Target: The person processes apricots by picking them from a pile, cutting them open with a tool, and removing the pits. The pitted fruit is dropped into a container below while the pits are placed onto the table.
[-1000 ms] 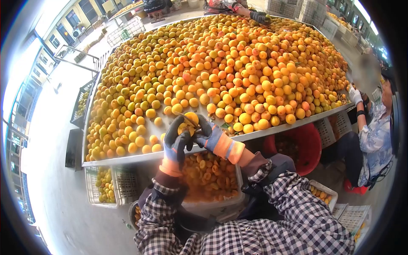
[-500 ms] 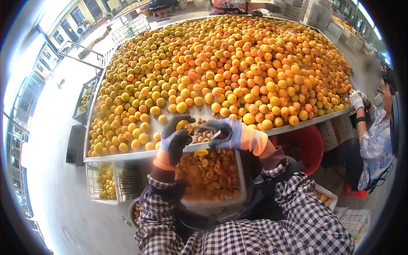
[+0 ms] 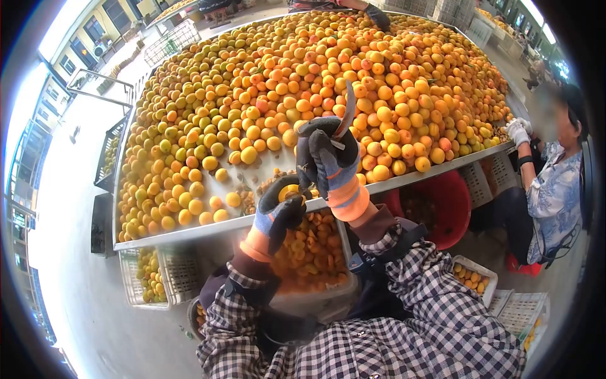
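Note:
My left hand (image 3: 279,211), in a dark glove with an orange cuff, is closed around an apricot half (image 3: 290,191) over the table's near edge. My right hand (image 3: 327,155), gloved the same way, is raised above it and grips a small knife (image 3: 348,108) with its blade pointing up. Both hands hover above a tray of cut apricot halves (image 3: 312,243) under the table edge. A huge heap of whole apricots (image 3: 315,82) covers the metal table (image 3: 189,232).
A small pile of pits (image 3: 252,192) lies on the table near my left hand. A red bucket (image 3: 445,208) stands to the right. A seated person in white gloves (image 3: 555,183) works at the right side. White crates (image 3: 154,278) stand below the table.
My right hand has lifted from beside the left hand up over the table, the knife now pointing upward. My left hand keeps the apricot half and has dropped slightly towards the tray.

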`<action>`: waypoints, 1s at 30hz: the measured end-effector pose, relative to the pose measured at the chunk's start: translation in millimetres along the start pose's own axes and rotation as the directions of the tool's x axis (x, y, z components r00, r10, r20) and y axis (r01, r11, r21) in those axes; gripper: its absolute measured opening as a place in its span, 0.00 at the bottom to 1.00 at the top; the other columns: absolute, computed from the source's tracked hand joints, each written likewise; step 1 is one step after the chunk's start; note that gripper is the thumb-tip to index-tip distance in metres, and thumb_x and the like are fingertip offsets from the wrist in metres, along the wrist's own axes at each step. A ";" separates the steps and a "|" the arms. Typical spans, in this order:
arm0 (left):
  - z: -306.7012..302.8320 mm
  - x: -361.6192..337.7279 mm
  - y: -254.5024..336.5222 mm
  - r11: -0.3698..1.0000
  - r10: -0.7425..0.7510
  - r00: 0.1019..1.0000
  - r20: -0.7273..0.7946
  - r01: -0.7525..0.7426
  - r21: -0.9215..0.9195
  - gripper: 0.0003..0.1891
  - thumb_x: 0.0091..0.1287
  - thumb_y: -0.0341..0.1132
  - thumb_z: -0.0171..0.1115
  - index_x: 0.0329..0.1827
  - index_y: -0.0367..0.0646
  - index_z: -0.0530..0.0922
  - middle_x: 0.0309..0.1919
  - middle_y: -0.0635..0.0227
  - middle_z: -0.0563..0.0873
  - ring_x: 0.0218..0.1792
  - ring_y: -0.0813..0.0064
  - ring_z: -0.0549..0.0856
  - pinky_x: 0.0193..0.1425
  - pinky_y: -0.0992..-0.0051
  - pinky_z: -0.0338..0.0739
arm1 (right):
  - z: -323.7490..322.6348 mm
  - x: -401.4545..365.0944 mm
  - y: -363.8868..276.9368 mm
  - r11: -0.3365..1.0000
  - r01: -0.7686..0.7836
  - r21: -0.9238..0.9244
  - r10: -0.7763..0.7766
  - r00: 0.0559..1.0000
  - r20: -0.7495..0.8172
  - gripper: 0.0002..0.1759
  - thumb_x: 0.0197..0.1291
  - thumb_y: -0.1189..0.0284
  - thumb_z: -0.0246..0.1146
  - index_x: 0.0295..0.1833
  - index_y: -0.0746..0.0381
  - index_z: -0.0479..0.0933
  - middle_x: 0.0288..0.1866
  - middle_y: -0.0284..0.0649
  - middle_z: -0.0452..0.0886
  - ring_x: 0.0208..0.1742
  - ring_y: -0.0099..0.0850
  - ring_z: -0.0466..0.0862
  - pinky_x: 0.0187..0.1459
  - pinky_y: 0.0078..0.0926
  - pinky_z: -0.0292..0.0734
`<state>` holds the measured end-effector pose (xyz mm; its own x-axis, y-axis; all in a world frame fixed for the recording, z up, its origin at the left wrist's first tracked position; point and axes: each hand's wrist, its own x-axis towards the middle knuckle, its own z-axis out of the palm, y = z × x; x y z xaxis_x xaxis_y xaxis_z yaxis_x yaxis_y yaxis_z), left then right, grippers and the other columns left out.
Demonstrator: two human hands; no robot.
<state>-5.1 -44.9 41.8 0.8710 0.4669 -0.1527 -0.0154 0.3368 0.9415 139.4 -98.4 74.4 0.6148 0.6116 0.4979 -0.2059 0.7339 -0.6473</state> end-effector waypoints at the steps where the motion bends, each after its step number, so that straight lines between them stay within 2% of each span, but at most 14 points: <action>1: 2.2 -0.3 1.5 0.999 -0.029 1.000 0.007 0.029 -0.036 0.21 0.65 0.37 0.58 0.61 0.41 0.72 0.34 0.75 0.77 0.29 0.85 0.74 0.29 0.85 0.66 | 0.8 -0.7 -0.1 1.000 -0.001 -0.001 0.001 1.000 -0.001 0.08 0.66 0.73 0.61 0.45 0.67 0.76 0.20 0.34 0.75 0.13 0.19 0.70 0.15 0.16 0.61; 5: 6.8 -2.1 4.1 0.999 -0.015 1.000 0.014 0.016 -0.048 0.21 0.65 0.36 0.58 0.61 0.42 0.72 0.34 0.75 0.77 0.29 0.85 0.74 0.30 0.85 0.68 | 5.2 -3.0 -4.1 0.998 0.061 -0.005 -0.061 0.998 0.001 0.08 0.66 0.74 0.60 0.45 0.68 0.76 0.21 0.34 0.75 0.14 0.19 0.71 0.15 0.16 0.62; 8: 8.9 -3.5 2.1 0.990 -0.035 0.999 -0.013 0.033 -0.134 0.19 0.66 0.31 0.56 0.59 0.38 0.71 0.36 0.71 0.81 0.25 0.86 0.72 0.26 0.85 0.64 | 5.6 -5.8 -6.3 0.998 0.061 -0.021 -0.061 0.998 0.010 0.08 0.66 0.74 0.60 0.45 0.68 0.77 0.23 0.34 0.77 0.16 0.18 0.72 0.17 0.16 0.63; 10: 5.5 -2.7 -0.4 0.996 -0.044 0.999 -0.024 0.042 -0.078 0.21 0.66 0.34 0.59 0.62 0.42 0.71 0.38 0.73 0.79 0.31 0.85 0.78 0.31 0.84 0.71 | 5.0 -8.3 -5.0 0.998 0.049 -0.050 -0.049 0.999 0.011 0.09 0.66 0.73 0.61 0.46 0.67 0.77 0.24 0.34 0.78 0.18 0.18 0.72 0.18 0.15 0.64; 12: 3.6 0.5 -9.6 0.995 -0.050 0.998 -0.038 0.047 -0.086 0.21 0.66 0.34 0.59 0.62 0.42 0.71 0.37 0.73 0.80 0.31 0.86 0.78 0.30 0.84 0.71 | 2.3 -9.9 0.8 0.964 0.132 -0.231 -0.114 0.989 0.090 0.10 0.65 0.72 0.62 0.47 0.67 0.78 0.27 0.33 0.79 0.21 0.16 0.73 0.22 0.14 0.66; 14: 4.4 2.1 -15.4 0.994 -0.060 0.997 -0.050 0.055 -0.096 0.21 0.66 0.33 0.59 0.62 0.42 0.70 0.37 0.73 0.80 0.31 0.86 0.78 0.30 0.84 0.71 | 3.1 -11.2 6.2 0.969 0.100 -0.227 -0.087 0.994 0.068 0.10 0.65 0.72 0.62 0.48 0.67 0.78 0.28 0.32 0.80 0.23 0.14 0.73 0.24 0.13 0.66; 16: 9.0 2.5 -13.1 0.991 -0.028 0.994 -0.103 0.014 -0.132 0.21 0.65 0.31 0.60 0.61 0.41 0.71 0.33 0.74 0.80 0.28 0.85 0.78 0.29 0.85 0.70 | 8.6 -8.0 7.4 0.992 0.090 -0.084 -0.088 0.996 0.025 0.10 0.65 0.71 0.62 0.47 0.66 0.78 0.25 0.32 0.78 0.21 0.15 0.72 0.22 0.13 0.65; 17: 8.8 3.7 -13.8 0.991 -0.027 0.994 -0.104 0.013 -0.131 0.21 0.65 0.31 0.60 0.61 0.41 0.71 0.33 0.74 0.80 0.28 0.85 0.78 0.29 0.85 0.70 | 9.3 -7.0 7.7 0.993 0.090 -0.083 -0.088 0.996 0.026 0.10 0.65 0.71 0.62 0.47 0.66 0.78 0.25 0.32 0.78 0.21 0.15 0.72 0.22 0.13 0.65; 19: 4.5 6.9 -19.2 0.995 0.000 0.988 -0.152 -0.015 -0.099 0.18 0.65 0.31 0.60 0.58 0.41 0.72 0.30 0.74 0.80 0.25 0.85 0.77 0.25 0.85 0.69 | 10.6 -6.1 10.1 1.000 0.007 -0.011 -0.007 0.999 -0.049 0.10 0.66 0.69 0.62 0.46 0.66 0.77 0.22 0.31 0.76 0.18 0.16 0.71 0.20 0.13 0.63; 23: 0.6 11.8 -26.7 0.999 0.029 0.983 -0.180 -0.033 -0.021 0.15 0.64 0.31 0.61 0.54 0.42 0.74 0.29 0.74 0.79 0.23 0.85 0.76 0.23 0.85 0.67 | 10.9 -2.0 15.0 1.000 -0.018 -0.011 0.016 0.989 -0.150 0.11 0.67 0.68 0.61 0.45 0.66 0.76 0.19 0.32 0.74 0.16 0.17 0.70 0.19 0.14 0.61; 25: 3.2 13.1 -26.0 0.997 0.063 0.971 -0.230 -0.070 -0.019 0.14 0.63 0.31 0.61 0.51 0.42 0.75 0.28 0.74 0.79 0.22 0.84 0.76 0.22 0.84 0.67 | 10.5 -0.6 12.4 0.999 -0.037 -0.012 0.034 0.986 -0.163 0.16 0.70 0.61 0.58 0.47 0.66 0.74 0.20 0.32 0.74 0.15 0.18 0.68 0.18 0.15 0.59; 29: 2.1 14.5 -29.9 0.999 0.005 0.972 -0.235 -0.013 -0.031 0.14 0.63 0.30 0.62 0.52 0.43 0.75 0.29 0.74 0.80 0.22 0.84 0.77 0.23 0.84 0.68 | 10.3 -3.0 26.3 0.998 0.027 0.059 -0.023 0.997 -0.074 0.16 0.69 0.62 0.59 0.48 0.66 0.74 0.20 0.33 0.74 0.15 0.17 0.67 0.18 0.15 0.59; 30: 3.1 16.1 -33.7 0.997 0.067 0.965 -0.253 -0.073 -0.015 0.14 0.63 0.30 0.62 0.52 0.44 0.75 0.29 0.73 0.80 0.23 0.83 0.77 0.23 0.84 0.69 | 11.5 -4.5 27.6 0.986 0.115 -0.122 -0.114 0.993 0.012 0.15 0.69 0.63 0.59 0.48 0.66 0.74 0.20 0.33 0.74 0.15 0.17 0.66 0.17 0.14 0.58</action>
<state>11.0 -51.2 8.5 0.7153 0.6801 -0.1606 -0.0866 0.3143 0.9454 122.2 -77.5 60.9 0.6249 0.5274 0.5756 -0.0398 0.7578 -0.6513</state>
